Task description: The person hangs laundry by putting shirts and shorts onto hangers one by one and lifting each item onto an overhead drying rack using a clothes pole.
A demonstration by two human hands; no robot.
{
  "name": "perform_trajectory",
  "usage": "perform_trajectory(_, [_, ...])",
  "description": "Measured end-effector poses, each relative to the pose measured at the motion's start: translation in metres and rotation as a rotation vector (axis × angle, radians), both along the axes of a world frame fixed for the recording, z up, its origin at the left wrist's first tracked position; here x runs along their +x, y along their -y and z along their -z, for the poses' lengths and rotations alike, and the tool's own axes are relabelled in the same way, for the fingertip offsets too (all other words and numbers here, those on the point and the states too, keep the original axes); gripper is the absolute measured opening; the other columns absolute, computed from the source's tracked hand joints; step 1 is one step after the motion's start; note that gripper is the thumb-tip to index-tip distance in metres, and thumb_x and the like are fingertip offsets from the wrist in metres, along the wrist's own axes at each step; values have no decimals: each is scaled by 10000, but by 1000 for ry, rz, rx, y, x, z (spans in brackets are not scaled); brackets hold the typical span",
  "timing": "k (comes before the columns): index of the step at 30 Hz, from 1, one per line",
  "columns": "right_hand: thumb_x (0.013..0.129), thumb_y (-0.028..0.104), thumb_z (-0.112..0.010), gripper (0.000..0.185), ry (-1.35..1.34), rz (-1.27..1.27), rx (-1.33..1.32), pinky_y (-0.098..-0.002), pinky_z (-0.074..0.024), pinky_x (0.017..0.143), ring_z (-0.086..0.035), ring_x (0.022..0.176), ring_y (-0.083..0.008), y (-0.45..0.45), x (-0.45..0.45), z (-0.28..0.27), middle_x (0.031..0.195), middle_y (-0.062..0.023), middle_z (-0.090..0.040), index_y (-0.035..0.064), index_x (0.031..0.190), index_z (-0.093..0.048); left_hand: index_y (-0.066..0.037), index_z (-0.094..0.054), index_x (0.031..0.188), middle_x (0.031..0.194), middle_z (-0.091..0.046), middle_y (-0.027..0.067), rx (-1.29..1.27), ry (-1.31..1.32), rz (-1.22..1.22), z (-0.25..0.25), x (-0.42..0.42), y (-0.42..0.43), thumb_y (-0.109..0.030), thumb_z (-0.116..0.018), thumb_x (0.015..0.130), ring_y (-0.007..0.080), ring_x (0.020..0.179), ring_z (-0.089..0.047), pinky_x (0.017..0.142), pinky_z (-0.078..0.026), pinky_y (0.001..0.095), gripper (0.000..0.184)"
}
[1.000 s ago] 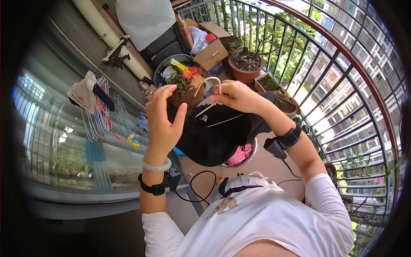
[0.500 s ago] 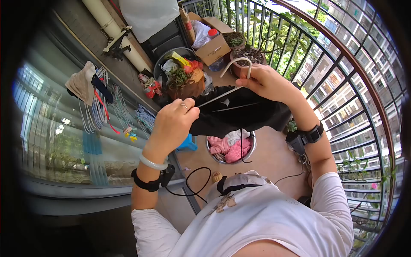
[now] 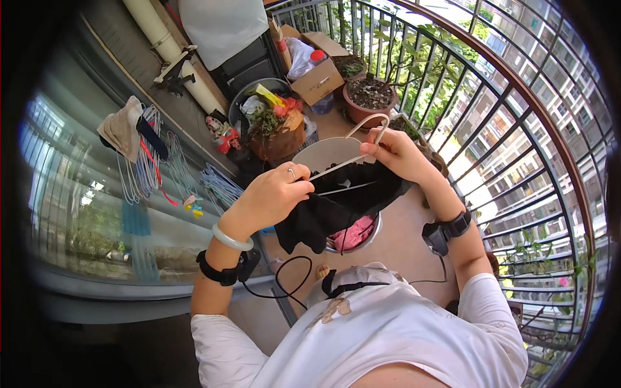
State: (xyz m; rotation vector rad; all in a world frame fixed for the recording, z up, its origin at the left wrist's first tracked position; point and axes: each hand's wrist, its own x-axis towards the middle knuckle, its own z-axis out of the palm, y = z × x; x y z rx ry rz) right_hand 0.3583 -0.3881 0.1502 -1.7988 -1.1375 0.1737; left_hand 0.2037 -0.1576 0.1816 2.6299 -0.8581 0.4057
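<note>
A black garment hangs between my two hands from a white hanger, whose curved hook rises at the upper right. My left hand is closed on the garment's top edge at the hanger's left end. The fingers of my right hand pinch the hanger beside its hook. Below the garment stands a metal basin with pink cloth in it, partly hidden by the black fabric. A pale rounded shape shows just behind the hanger.
Hangers and a beige cloth hang at the left by the window. Behind are a planted pot, a cardboard box and a brown flowerpot. A railing curves along the right. A black cable loops near my left forearm.
My left hand has gone from open to closed at the hanger's left end. Since half a second ago, the garment has come lower in front of the basin, and my right hand has lowered slightly.
</note>
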Motion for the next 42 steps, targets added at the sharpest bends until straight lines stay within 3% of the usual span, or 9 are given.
perform_trajectory(2, [895, 186, -558, 206, -46, -8, 46, -221, -300, 516, -359, 588, -45, 1, -2, 4, 627, 32, -409, 17, 776, -555, -34, -587, 955, 979, -536, 87, 10, 14, -16, -2, -9, 0, -28, -663, 690, 241, 891, -552, 759, -469, 329, 276])
perform_trajectory(6, [900, 188, -549, 212, -99, -43, 29, -225, -304, 512, -362, 582, -49, 4, -6, 3, 612, 32, -411, 15, 778, -555, -44, -451, 1236, 1178, -502, 79, -792, -28, -254, 6, -21, -20, -33, -694, 716, 179, 966, -540, 879, -417, 310, 574])
perform_trajectory(11, [902, 192, -545, 219, -119, -11, 5, -231, -309, 511, -366, 584, -51, 6, -14, 0, 608, 23, -418, 14, 775, -557, -30, -568, 1107, 1034, -591, 111, -275, -116, -321, 5, -46, -20, -72, -707, 710, 229, 964, -559, 858, -425, 316, 423])
perform_trajectory(18, [855, 203, -583, 234, 141, -35, 92, -357, -408, 582, -514, 631, -275, 2, -28, -6, 665, -112, -518, 19, 726, -517, -9, -613, 909, 842, -607, 101, -396, 75, -495, 57, -33, 11, -71, -735, 671, 238, 706, -566, 640, -461, 310, 275])
perform_trajectory(24, [835, 263, -588, 280, 236, -85, 129, -401, -417, 676, -510, 740, -304, -13, -44, 19, 687, -130, -539, 9, 729, -535, -40, -454, 1195, 1147, -481, 116, -313, -90, -418, 32, -33, 22, -146, -768, 621, 259, 942, -513, 869, -403, 345, 663])
perform_trajectory(28, [841, 287, -570, 309, 252, -88, 151, -379, -412, 720, -502, 759, -292, -21, -57, 22, 699, -119, -560, 6, 718, -535, -9, -436, 1207, 991, -559, 101, -223, -162, -327, 30, -18, 45, -143, -678, 750, 246, 928, -525, 892, -383, 344, 534])
perform_trajectory(31, [846, 226, -570, 235, 304, -83, 175, -385, -406, 686, -474, 752, -293, -19, -60, 20, 772, -114, -545, 8, 780, -513, 8, -569, 999, 789, -598, 91, -434, -362, -418, 43, -6, 59, -127, -595, 839, 203, 697, -547, 661, -439, 296, 211])
perform_trajectory(36, [843, 282, -567, 366, 453, 89, 263, -388, -403, 846, -516, 951, -312, 23, -35, 9, 978, -139, -569, 41, 1112, -502, 17, -618, 893, 759, -610, 58, -651, -331, -516, 43, -7, 54, -102, -572, 866, 99, 636, -506, 579, -401, 233, 130])
perform_trajectory(42, [919, 323, -473, 385, -359, -78, -36, -343, -376, 915, -509, 1026, -227, 71, 19, 58, 1061, -112, -565, 10, 1135, -531, 28, -640, 912, 802, -653, 57, -583, -263, -536, 9, -29, 38, -71, -592, 847, 95, 671, -541, 608, -412, 220, 127])
